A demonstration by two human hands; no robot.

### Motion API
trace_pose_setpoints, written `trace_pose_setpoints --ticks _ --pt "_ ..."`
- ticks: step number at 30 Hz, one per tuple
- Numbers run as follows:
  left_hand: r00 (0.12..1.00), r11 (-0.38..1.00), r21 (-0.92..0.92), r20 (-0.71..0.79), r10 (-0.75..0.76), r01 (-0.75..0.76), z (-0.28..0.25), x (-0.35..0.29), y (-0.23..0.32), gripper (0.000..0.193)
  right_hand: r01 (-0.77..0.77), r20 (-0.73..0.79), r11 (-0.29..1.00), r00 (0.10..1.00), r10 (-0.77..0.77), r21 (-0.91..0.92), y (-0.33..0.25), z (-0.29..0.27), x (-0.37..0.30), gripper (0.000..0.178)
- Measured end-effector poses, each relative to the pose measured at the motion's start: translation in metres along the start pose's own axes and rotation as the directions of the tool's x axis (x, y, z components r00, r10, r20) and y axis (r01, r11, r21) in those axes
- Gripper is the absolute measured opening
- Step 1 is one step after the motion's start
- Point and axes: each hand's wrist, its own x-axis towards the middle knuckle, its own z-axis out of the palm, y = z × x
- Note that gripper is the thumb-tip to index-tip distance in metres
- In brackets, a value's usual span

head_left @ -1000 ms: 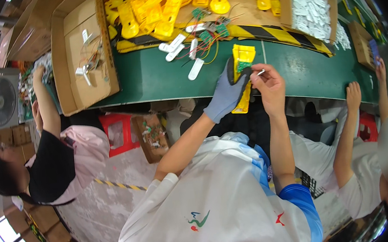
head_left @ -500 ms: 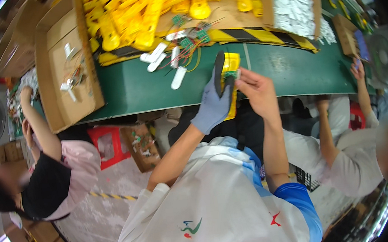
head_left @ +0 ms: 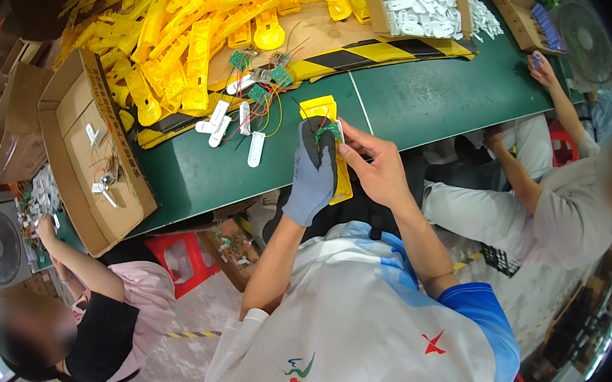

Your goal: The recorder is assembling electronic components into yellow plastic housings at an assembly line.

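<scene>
My left hand [head_left: 308, 183], in a grey-blue glove with dark fingertips, is closed around a long yellow plastic housing [head_left: 320, 107] just above the bench's near edge. A small green circuit board [head_left: 327, 132] with thin wires lies against the housing, under the gloved thumb. My bare right hand [head_left: 378, 170] pinches a small white plastic piece [head_left: 340, 128] at the board's right side; fingers partly hide it. Beyond my hands, several white plastic covers [head_left: 256, 150] and wired green boards [head_left: 280, 76] lie on the bench.
Yellow housings [head_left: 197, 64] are piled at the back by a black-and-yellow striped edge [head_left: 381, 54]. A carton of white parts [head_left: 418, 0] stands back right, and a shallow cardboard box [head_left: 72, 163] at left. Co-workers sit on both sides; a red stool [head_left: 193, 266] is at left.
The view has shifted, so bench and hands sit differently in the picture. The housing is now more upright and the board shows more plainly between my hands. Both hands keep their hold.
</scene>
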Motion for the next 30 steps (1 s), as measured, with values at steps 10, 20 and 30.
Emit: trace_pose_setpoints --ticks 10,20,30 --pt "0.999 0.994 -0.109 -0.046 0.026 -0.031 0.003 -0.004 -0.015 0.023 0.032 -0.063 0.993 0.998 -0.025 0.117 0.007 0.008 -0.001 0.038" --pt "0.988 0.998 -0.014 0.135 0.071 -0.069 0.015 -0.011 -0.017 0.046 0.303 0.217 0.92 0.943 -0.252 -0.25 -0.014 -0.025 -0.013 0.076" --pt "0.965 0.875 0.414 0.027 0.261 -0.249 -0.033 -0.026 0.057 0.063 -0.026 -0.123 0.718 0.989 -0.083 -0.695 -0.035 -0.187 0.033 0.067"
